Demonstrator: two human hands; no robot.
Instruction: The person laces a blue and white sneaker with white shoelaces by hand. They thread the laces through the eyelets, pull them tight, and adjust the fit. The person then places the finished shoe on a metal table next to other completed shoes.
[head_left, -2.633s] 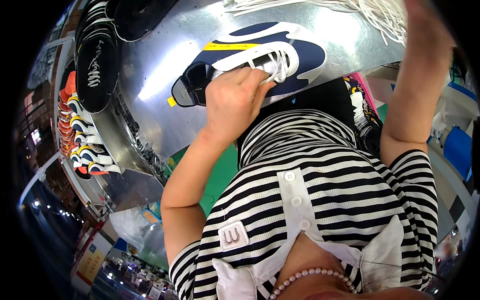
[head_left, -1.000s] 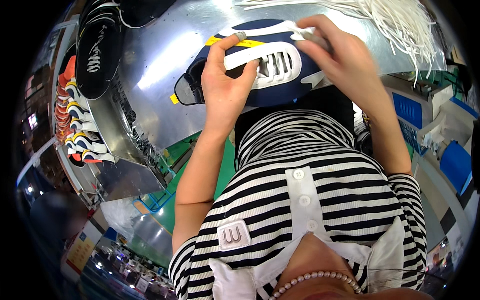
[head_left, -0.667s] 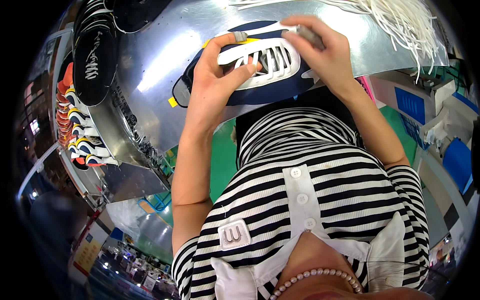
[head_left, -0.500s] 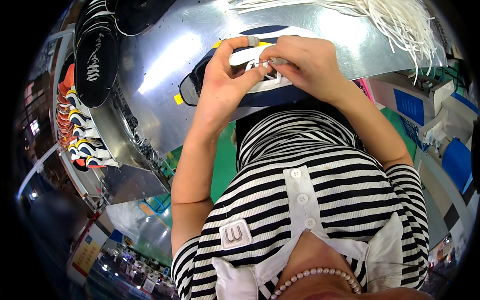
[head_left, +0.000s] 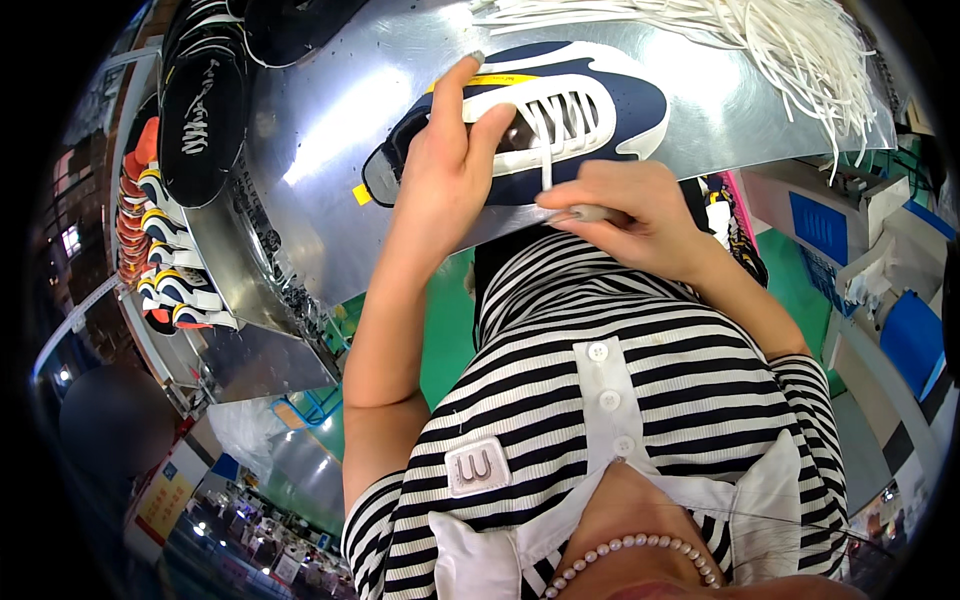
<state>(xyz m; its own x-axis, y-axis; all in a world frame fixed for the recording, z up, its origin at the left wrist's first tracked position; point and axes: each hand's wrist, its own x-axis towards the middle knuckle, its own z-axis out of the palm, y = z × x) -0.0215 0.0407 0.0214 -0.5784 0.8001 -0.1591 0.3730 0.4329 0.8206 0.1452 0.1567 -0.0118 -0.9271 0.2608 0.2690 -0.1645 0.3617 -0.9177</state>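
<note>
Shoe (head_left: 575, 150), navy and white, lies on the metal table (head_left: 320, 150), toe toward three o'clock. At its eight o'clock, the left hand (head_left: 450, 160) has forefinger and thumb spread wide over it, thumb at the opening; the other fingers are hidden. At five o'clock, the right hand (head_left: 635, 215) has its fingers closed around a grey-handled tool (head_left: 600, 213). One white lace (head_left: 546, 170) runs from the shoe to those fingertips; whether fingers or tool grip it, I cannot tell. Loose laces (head_left: 800, 60) lie at two o'clock, a black shoe (head_left: 200, 130) at nine.
</note>
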